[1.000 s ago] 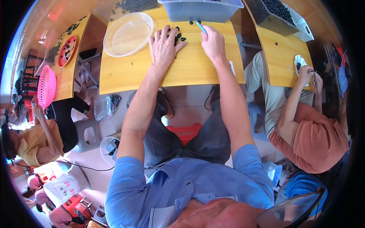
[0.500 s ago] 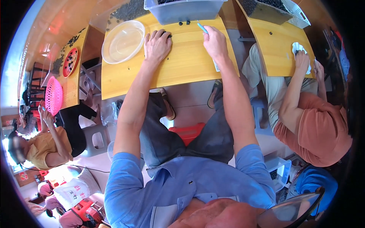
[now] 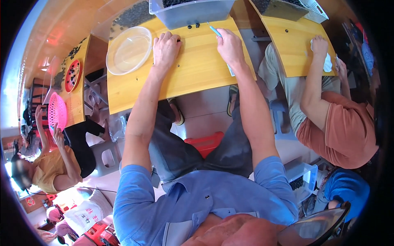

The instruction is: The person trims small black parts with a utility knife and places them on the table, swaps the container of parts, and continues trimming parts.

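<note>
A shared sorting workshop: several people sit on low stools at rows of plain wooden tabletops (image 3: 193, 69). Grey plastic bins (image 3: 193, 10) of small dark pieces, a clear bowl (image 3: 128, 50), a red tray (image 3: 73, 76) and a pink basket (image 3: 56, 119) equip the stations.

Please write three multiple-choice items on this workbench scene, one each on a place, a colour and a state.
1. Where does the clear round bowl sit on the wooden table?
A. to the left of the left hand
B. between the two hands
C. to the right of the right hand

2. What colour is the thin tool in the right hand?
A. red
B. light blue
C. black

3. How is the left hand placed?
A. raised off the table
B. palm down on the table
C. inside the grey tub

Key: 1 A, the bowl lies beyond the left hand; 2 B, its tip shows light blue; 3 B, the hand lies flat before the grey tub.
</note>
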Demonstrator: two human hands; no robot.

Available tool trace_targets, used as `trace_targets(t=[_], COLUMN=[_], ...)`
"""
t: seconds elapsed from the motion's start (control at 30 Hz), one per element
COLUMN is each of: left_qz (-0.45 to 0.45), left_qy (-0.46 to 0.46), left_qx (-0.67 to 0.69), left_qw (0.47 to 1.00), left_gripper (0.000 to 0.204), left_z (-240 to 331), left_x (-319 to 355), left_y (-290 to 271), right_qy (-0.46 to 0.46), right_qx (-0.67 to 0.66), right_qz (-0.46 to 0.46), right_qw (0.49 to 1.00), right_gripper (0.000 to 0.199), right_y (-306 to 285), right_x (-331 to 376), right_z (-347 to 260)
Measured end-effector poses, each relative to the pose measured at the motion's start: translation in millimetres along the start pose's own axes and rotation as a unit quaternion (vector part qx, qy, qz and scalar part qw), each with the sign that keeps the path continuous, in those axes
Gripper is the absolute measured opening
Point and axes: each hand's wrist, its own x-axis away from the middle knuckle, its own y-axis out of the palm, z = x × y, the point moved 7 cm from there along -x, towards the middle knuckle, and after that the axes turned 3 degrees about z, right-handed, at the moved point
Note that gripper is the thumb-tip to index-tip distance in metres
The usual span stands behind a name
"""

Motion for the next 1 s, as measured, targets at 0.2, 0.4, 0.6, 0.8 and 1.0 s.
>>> trace_targets(t=[0.2, 0.4, 0.6, 0.8, 1.0], left_qz=[0.12, -0.019, -0.043, -0.064, -0.057], left_qy=[-0.027, -0.188, -0.168, -0.191, -0.204], left_qx=[0.3, 0.613, 0.635, 0.661, 0.62], left_qw=[0.946, 0.768, 0.753, 0.723, 0.755], left_gripper=[0.019, 0.018, 0.021, 0.021, 0.025], left_z=[12, 34, 49, 45, 33], left_x=[17, 33, 39, 47, 53], left_y=[-36, -3, 2, 12, 10], right_qy=[0.139, 0.223, 0.24, 0.213, 0.196], right_qx=[-0.185, -0.43, -0.453, -0.419, -0.421], right_qz=[-0.05, -0.166, -0.118, -0.121, -0.132], right_qw=[0.972, 0.859, 0.851, 0.874, 0.876], right_gripper=[0.025, 0.027, 0.026, 0.025, 0.025], right_y=[11, 34, 25, 25, 32], right_x=[14, 43, 50, 46, 47], right_z=[-3, -22, -22, -21, -29])
